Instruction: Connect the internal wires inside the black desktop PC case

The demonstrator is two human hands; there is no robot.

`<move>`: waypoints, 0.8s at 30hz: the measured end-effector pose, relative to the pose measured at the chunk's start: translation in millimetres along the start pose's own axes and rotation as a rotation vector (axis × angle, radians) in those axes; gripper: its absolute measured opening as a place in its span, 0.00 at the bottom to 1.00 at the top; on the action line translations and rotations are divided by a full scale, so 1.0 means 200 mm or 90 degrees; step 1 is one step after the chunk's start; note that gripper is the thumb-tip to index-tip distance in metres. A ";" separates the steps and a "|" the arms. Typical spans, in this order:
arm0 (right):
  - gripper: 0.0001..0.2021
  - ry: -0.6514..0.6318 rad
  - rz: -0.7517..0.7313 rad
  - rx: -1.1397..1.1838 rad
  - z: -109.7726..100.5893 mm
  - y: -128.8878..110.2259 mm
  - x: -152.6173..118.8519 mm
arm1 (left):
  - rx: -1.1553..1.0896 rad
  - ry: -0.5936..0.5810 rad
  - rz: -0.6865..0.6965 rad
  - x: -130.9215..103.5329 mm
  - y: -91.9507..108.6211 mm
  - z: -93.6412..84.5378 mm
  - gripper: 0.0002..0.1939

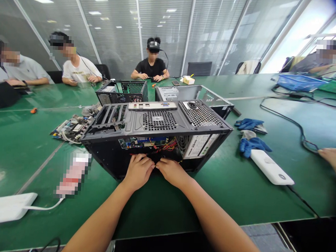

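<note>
A black computer case (157,122) stands on the green table in front of me, its rear panel facing up and its near side open. Inside show a blue motherboard (145,141), a power supply (199,146) with a white label, and red and yellow cables (168,145). My left hand (138,173) is at the lower edge of the opening, fingers curled and closed. Close beside it, my right hand (171,172) is closed too, fingertips pinched together. A tiny yellowish bit shows between the two hands; what they grip is mostly hidden.
Behind the case stand two more open computer cases (122,87) (197,93). Loose circuit boards (73,127) lie left, near a pixelated phone (73,175) and white power bank (11,206). Blue gloves (253,144) and another power bank (272,167) lie right. Several people sit around.
</note>
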State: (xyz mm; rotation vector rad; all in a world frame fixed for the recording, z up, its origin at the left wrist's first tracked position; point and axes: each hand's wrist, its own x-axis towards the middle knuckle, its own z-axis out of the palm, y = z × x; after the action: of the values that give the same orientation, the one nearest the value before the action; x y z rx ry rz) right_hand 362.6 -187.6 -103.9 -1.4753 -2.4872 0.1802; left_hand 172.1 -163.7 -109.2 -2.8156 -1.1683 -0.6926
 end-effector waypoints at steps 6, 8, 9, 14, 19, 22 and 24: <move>0.12 0.007 0.007 0.042 -0.01 0.00 0.00 | -0.006 0.007 -0.012 0.00 -0.01 0.01 0.07; 0.11 0.019 0.016 0.080 -0.01 0.00 0.00 | -0.003 0.026 -0.005 0.00 -0.01 0.01 0.07; 0.11 0.026 0.019 0.095 -0.01 0.01 -0.01 | -0.003 0.034 0.001 0.00 -0.01 0.02 0.07; 0.11 0.031 0.030 0.111 0.01 0.01 -0.01 | -0.001 0.077 0.020 -0.01 -0.02 0.02 0.08; 0.13 0.016 0.027 0.063 0.00 0.01 -0.01 | -0.005 0.071 0.014 -0.01 -0.02 0.02 0.10; 0.14 0.013 0.016 0.022 -0.01 0.01 -0.01 | -0.011 0.048 0.003 -0.01 -0.01 0.01 0.10; 0.14 0.012 0.004 -0.007 -0.01 0.01 0.00 | -0.015 0.035 -0.004 -0.01 -0.01 0.01 0.10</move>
State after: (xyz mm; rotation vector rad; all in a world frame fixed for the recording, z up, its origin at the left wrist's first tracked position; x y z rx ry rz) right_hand 364.9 -187.9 -101.6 -1.4814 -2.4734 0.1536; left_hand 170.9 -162.7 -111.5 -2.7933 -1.1683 -0.7840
